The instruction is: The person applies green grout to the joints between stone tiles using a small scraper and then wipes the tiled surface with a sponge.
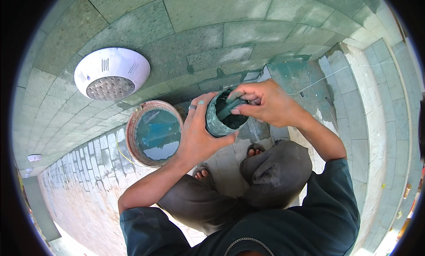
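My left hand [197,134] is wrapped round a green-smeared cylindrical container [213,117], holding it tilted above my knees. Its open top shows a dark inside with green paste on the walls. From the right, my right hand [271,103] reaches over the rim. Thumb and fingers pinch a flat, green-coated strip [227,108], which dips into the container; its lower end is hidden there. Green smears mark fingers on both hands.
Left of the container stands a round reddish bucket [131,136] holding murky green liquid. A white round lamp [110,61] juts from the green-tiled wall [195,10]. Pale pavers [84,185] spread to the left. A stepped tiled ledge [352,114] rises on the right, crossed by a thin cable [319,80].
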Demonstrator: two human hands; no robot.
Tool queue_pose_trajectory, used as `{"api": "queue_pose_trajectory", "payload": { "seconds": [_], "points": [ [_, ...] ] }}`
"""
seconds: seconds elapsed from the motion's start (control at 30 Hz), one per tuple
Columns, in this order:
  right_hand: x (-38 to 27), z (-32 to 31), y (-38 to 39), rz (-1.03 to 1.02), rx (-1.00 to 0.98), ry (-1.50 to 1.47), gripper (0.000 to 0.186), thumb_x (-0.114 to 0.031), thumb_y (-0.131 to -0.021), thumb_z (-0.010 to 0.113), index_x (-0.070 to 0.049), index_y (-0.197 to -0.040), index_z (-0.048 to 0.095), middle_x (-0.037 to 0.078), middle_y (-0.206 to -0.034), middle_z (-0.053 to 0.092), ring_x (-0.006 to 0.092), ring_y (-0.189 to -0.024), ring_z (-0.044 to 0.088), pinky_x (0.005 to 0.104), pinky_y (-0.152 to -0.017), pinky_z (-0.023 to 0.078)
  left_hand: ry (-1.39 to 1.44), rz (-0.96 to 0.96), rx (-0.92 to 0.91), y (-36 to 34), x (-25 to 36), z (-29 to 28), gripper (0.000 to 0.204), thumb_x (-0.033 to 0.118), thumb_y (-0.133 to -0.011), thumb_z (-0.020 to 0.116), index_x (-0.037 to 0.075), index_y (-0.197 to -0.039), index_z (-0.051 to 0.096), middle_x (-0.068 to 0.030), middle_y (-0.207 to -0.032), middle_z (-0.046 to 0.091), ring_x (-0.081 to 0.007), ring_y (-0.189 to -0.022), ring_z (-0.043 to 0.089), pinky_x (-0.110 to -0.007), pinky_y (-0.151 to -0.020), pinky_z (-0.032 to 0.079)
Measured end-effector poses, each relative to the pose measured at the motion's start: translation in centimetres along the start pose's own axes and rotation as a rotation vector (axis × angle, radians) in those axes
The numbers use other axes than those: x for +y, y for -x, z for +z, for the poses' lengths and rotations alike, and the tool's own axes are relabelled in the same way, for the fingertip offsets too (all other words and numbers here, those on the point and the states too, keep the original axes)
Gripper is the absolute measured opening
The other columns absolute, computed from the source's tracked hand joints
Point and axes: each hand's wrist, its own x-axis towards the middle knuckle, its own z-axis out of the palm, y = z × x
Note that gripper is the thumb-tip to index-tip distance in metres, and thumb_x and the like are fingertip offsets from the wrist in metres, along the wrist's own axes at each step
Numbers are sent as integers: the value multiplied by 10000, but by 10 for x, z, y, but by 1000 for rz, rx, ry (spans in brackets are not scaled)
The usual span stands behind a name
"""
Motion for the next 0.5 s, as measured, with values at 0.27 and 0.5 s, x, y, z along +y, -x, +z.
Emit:
{"api": "queue_pose_trajectory", "payload": {
  "seconds": [0.27,0.5],
  "points": [
    [18,-29,23,56,199,-365,285,-94,-907,708,-4,-1159,611,34,-966,700,70,-769,633,224,-658,492,77,-99,-9,-2,-5,2,832,234,-655,873,11,-1343,461,-180,-1234,527,-348,-1170,532,-458,-981,436],
    [23,-27,35,-25,225,-506,282,-86,-910,701,-7,-1166,615,31,-945,694,90,-789,649,243,-687,514,97,-81,-30,-4,-7,5,829,233,-657,871,-17,-1333,464,-192,-1207,544,-353,-1148,543,-453,-974,436]
  ]
}}
